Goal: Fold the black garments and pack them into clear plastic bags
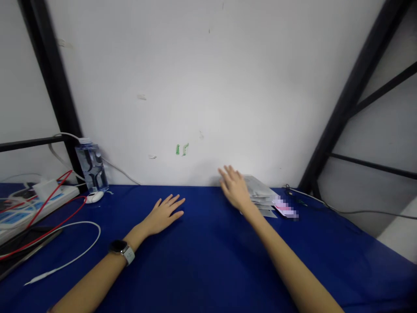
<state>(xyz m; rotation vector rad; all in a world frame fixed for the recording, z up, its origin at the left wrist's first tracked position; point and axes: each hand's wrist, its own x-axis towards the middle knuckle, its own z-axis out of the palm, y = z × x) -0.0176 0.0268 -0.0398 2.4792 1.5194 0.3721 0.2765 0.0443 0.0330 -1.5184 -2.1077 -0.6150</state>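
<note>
My left hand (pixel 163 214) lies palm down on the blue tabletop (pixel 195 269), left of the middle, its fingers spread and nothing in them. A watch (pixel 122 249) with a pale strap is on that wrist. My right hand (pixel 234 188) is raised near the back wall, fingers apart, slightly blurred. It overlaps the left side of a stack of pale flat packets (pixel 259 190); whether it touches them I cannot tell. A flat item with a pink and white face (pixel 284 207) lies against the stack's right side.
At the left, a power strip (pixel 65 195) carries tangled red and white cables (pixel 96 226). A clear water bottle (pixel 92 167) and a small white device (pixel 94 197) stand near the wall. A dark cable (pixel 368 212) runs along the right. Black frame posts (pixel 342 102) rise on both sides.
</note>
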